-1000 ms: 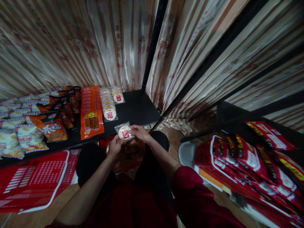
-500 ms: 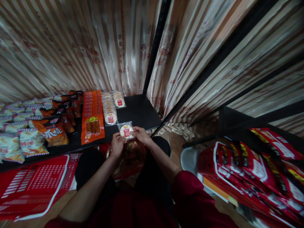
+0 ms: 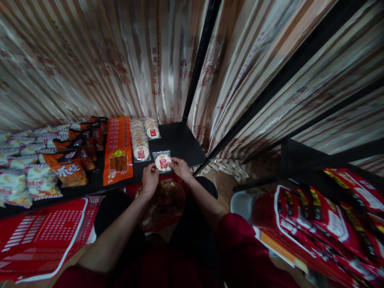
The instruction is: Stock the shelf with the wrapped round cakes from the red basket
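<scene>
A clear packet with a round white cracker and a red label (image 3: 163,161) is held between my two hands at the front edge of the black shelf (image 3: 177,140). My left hand (image 3: 150,179) pinches its left side, and my right hand (image 3: 179,167) grips its right side. Just to the left lies an overlapping row of similar cracker packets (image 3: 141,152). A shorter row (image 3: 153,132) lies behind, near the curtain. Beside them is a long orange packet (image 3: 118,160) with brown sticks showing through its window.
Orange-black snack bags (image 3: 67,169) and white snack bags (image 3: 41,182) fill the shelf's left part. Below are a red basket (image 3: 60,228) and another between my knees (image 3: 163,200). Black posts (image 3: 201,60) rise behind; red packets (image 3: 330,216) fill a basket at right.
The held packet has moved slightly forward and right, over the shelf's front edge, and looks flatter. Both hands moved with it. The view has shifted a little.
</scene>
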Tool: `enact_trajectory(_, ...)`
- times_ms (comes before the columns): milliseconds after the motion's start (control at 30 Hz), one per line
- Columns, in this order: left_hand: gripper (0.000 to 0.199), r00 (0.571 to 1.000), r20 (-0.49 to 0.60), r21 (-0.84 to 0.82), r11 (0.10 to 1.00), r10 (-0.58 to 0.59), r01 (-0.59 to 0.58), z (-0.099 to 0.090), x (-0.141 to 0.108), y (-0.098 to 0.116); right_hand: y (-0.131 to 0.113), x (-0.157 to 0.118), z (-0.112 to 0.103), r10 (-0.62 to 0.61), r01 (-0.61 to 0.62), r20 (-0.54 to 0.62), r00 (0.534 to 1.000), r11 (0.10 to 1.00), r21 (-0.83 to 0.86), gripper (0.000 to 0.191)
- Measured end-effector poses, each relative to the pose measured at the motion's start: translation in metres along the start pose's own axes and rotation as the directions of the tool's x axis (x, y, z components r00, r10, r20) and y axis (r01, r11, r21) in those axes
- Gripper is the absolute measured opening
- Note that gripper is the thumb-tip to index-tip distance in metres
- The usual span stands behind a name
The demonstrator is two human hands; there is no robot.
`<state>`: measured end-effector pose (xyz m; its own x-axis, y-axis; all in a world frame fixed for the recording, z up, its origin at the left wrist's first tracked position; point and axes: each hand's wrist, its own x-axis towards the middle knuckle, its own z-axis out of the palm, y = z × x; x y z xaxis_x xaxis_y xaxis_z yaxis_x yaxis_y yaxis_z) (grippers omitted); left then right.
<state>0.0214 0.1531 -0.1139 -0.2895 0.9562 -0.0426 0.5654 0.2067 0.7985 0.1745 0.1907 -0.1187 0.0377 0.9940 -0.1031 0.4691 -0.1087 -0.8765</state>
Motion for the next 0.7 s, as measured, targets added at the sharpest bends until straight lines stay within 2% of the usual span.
enact_trajectory(300, 0.030, 1.000, 0.023, -0.019, 1.000, -0.021, 0.021, 0.011, 0.013, 0.007, -0.009, 0.008, -0.004, 0.046, -0.047, -0.019, 0.999, 0.995, -0.086, 0.024)
enact_trajectory(567, 0.034, 0.997, -0.074, -0.066, 0.998, 0.001, -0.006, 0.019, 0.019, 0.017, -0.015, 0.018, 0.003, 0.038, -0.045, -0.092, 0.995, 0.995, -0.084, 0.017)
enact_trajectory(700, 0.036, 0.997, -0.070, -0.072, 0.997, 0.011, -0.016, 0.023, 0.022, 0.023, -0.018, 0.024, 0.004, 0.024, -0.040, -0.118, 0.993, 0.991, -0.131, 0.012)
